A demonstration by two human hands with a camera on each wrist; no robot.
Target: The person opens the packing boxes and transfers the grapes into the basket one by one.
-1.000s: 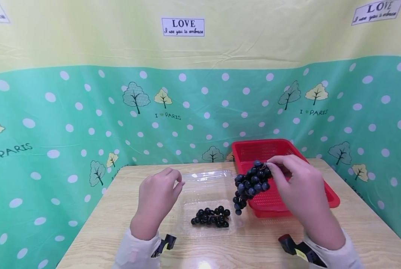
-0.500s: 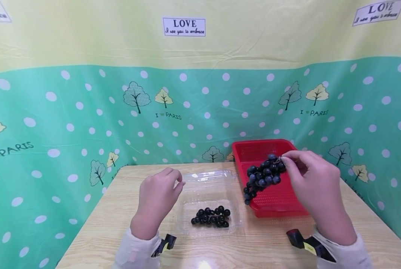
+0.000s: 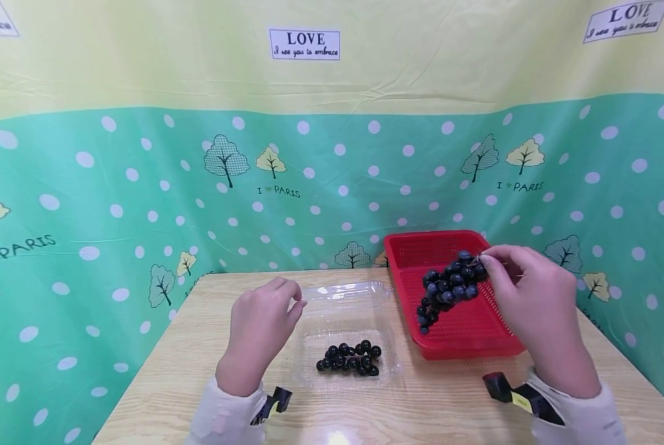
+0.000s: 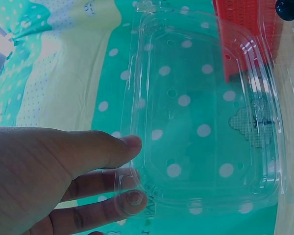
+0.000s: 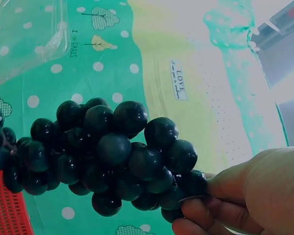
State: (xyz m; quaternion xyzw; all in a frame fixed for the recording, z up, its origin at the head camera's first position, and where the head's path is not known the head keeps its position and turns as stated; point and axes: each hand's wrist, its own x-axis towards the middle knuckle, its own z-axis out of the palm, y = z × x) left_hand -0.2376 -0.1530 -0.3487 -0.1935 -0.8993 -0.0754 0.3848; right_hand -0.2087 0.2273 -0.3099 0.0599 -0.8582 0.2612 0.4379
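A bunch of dark grapes (image 3: 449, 285) hangs above the red basket (image 3: 460, 352), tilted down to the left. My right hand (image 3: 540, 306) pinches it by the stem end at its upper right, as the right wrist view shows close up. A clear plastic clamshell box (image 3: 390, 377) stands on the table left of the basket, with a smaller bunch of dark grapes (image 3: 351, 360) lying in its base. Its lid (image 4: 196, 112) is raised, and my left hand (image 3: 265, 330) pinches the lid's edge between thumb and fingers.
The red basket stands right next to the clamshell box. A wooden table (image 3: 187, 371) carries everything. Behind and at both sides hangs a green and yellow curtain (image 3: 332, 161) with white dots and tree prints.
My right hand has moved to the right with the grapes, from the basket's left edge to over its inside. The left hand and the clamshell box have stayed in place.
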